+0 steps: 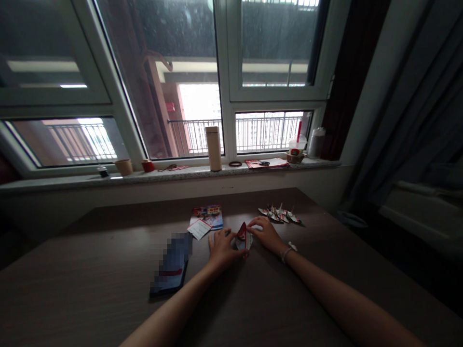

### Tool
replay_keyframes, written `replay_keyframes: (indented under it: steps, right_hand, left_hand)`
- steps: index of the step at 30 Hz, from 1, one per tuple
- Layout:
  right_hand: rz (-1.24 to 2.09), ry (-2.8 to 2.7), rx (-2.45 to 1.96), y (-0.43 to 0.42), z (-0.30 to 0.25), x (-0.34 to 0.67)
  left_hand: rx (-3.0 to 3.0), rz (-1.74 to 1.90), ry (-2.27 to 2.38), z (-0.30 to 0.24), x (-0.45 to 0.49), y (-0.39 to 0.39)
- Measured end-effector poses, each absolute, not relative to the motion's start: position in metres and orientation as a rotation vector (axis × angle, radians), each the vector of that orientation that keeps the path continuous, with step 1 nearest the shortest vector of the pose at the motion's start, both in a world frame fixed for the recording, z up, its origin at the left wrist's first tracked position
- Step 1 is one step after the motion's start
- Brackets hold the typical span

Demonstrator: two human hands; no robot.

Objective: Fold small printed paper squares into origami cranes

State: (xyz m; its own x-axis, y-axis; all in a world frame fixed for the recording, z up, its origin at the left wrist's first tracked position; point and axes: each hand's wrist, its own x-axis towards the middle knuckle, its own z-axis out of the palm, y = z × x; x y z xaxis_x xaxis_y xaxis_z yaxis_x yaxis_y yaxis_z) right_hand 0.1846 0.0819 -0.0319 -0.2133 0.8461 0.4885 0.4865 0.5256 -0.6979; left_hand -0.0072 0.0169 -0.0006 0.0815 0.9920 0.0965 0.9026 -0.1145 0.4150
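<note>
A small folded piece of red and white printed paper [243, 236] stands on the brown table [108, 289] between my two hands. My left hand [221, 248] pinches its left side with curled fingers. My right hand [265, 233] presses and grips its right side, a bracelet on that wrist. A stack of printed paper squares [207, 219] lies just beyond my left hand. Several finished folded paper figures [279, 215] sit in a row beyond my right hand.
A dark phone [171, 264] lies on the table left of my left arm. The windowsill holds a tall beige flask [213, 148], a drink cup with a straw [297, 144], small pots [124, 166], scissors and papers [266, 163]. A curtain hangs at right.
</note>
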Motion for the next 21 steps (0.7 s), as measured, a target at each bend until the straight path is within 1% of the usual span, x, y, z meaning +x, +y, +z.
replay_keyframes:
  steps: [13,21]
  right_hand:
    - [0.397,-1.857,-1.074,0.0800,-0.0319,0.1808]
    - [0.416,-1.857,-1.084,0.0774,-0.0264,0.1817]
  left_hand:
    - [2.116,0.529,1.878,-0.0007,-0.0073,0.0161]
    - [2.125,0.514,1.863,0.0002,-0.0068,0.0164]
